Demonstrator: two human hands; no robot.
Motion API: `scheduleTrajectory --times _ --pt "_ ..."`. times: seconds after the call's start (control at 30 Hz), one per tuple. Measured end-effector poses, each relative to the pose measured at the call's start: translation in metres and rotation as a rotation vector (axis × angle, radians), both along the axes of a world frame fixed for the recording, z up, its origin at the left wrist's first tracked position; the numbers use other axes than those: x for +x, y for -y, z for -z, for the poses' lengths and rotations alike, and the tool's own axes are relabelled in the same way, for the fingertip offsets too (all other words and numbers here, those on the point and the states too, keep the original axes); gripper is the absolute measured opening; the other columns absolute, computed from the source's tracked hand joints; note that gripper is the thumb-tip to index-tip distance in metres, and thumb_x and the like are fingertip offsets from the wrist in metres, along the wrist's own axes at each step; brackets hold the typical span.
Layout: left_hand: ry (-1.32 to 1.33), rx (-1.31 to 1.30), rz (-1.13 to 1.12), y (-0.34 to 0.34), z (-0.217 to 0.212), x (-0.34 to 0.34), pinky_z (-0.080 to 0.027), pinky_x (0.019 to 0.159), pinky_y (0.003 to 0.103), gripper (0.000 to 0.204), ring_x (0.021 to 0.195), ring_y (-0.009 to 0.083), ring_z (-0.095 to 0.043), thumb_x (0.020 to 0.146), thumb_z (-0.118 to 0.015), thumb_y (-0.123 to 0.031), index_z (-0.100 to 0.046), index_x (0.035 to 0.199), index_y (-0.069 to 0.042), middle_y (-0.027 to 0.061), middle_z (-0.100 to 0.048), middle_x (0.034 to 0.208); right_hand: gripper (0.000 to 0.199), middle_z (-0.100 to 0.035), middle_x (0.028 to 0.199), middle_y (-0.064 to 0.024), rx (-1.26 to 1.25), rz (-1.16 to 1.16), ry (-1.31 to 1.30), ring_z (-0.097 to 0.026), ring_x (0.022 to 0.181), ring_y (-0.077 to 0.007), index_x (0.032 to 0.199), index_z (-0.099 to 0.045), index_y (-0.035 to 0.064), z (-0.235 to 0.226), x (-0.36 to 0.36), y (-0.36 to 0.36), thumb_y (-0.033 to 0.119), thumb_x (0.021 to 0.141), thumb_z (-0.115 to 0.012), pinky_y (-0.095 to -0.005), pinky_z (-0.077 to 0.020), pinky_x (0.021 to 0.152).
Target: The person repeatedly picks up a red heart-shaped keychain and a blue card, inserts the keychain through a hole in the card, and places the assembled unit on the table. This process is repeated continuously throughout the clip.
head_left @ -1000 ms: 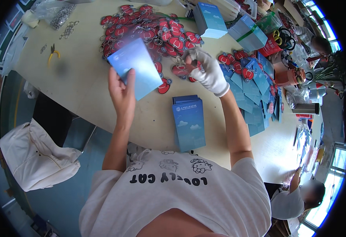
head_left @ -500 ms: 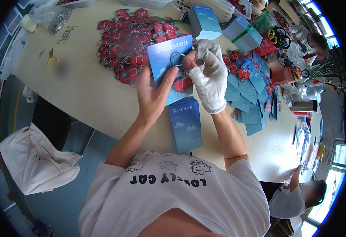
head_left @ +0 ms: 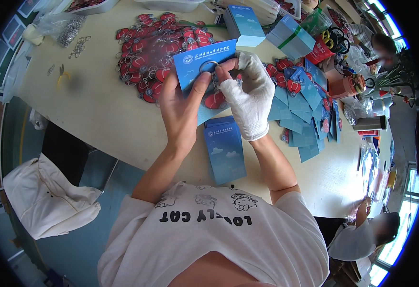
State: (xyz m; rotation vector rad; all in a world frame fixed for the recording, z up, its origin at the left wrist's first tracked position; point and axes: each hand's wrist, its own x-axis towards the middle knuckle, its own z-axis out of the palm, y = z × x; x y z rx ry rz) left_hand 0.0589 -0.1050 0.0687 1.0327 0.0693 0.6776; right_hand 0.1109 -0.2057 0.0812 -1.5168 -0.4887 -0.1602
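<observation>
My left hand, bare, grips a blue printed card between thumb and fingers. The thumb also presses near a metal split ring lying against the card's face. My right hand, in a white glove with bare fingertips, pinches the ring's right side. From that ring a red keychain hangs on a short chain in front of the card's lower part. Just below my hands, a stack of blue cards lies on the table.
Beyond my hands spreads a heap of red keychains. At right lie loose cards with keychains. Further back stand bundled cards. Yellow-handled pliers lie far left. Another person sits at the lower right.
Both hands have shifted slightly left and nearer me, with the card and keychain. The card's printed top has tilted, and the ring sits a little higher against it.
</observation>
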Motion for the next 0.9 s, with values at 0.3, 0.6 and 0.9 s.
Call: scheduleTrajectory --times 0.3,0.6,0.9 --pt "0.026 0.123 0.025 -0.007 0.002 -0.004 -0.046 0.083 0.026 0.019 0.091 0.0098 -0.059 0.085 -0.068 0.000 -0.066 0.103 0.001 0.0037 -0.065 0.099 0.044 -0.062 0.092 -0.0077 0.231 -0.083 -0.135 -0.060 0.082 -0.0103 0.117 -0.043 -0.0013 -0.021 -0.015 0.002 -0.009 0.079 -0.064 -0.0246 -0.0512 0.066" --pt "0.080 0.128 0.043 -0.009 -0.002 -0.006 -0.046 0.083 0.026 0.017 0.091 0.0110 -0.059 0.086 -0.067 -0.003 -0.066 0.103 0.002 0.0047 -0.065 0.100 0.045 -0.060 0.104 -0.0102 0.333 -0.106 -0.075 -0.058 0.094 -0.0109 0.121 -0.042 -0.0056 -0.018 -0.024 -0.002 -0.010 0.081 -0.061 -0.0267 -0.0509 0.081" --pt "0.000 0.058 0.121 0.004 0.011 -0.001 -0.045 0.086 0.026 0.028 0.096 0.0098 -0.056 0.092 -0.059 -0.005 -0.051 0.119 0.001 0.0061 -0.061 0.107 0.052 -0.056 0.111 -0.0103 -0.009 -0.081 -0.152 -0.055 0.102 -0.0140 0.125 -0.040 -0.0072 -0.002 -0.010 0.013 -0.012 0.077 -0.060 -0.0276 -0.0486 0.086"
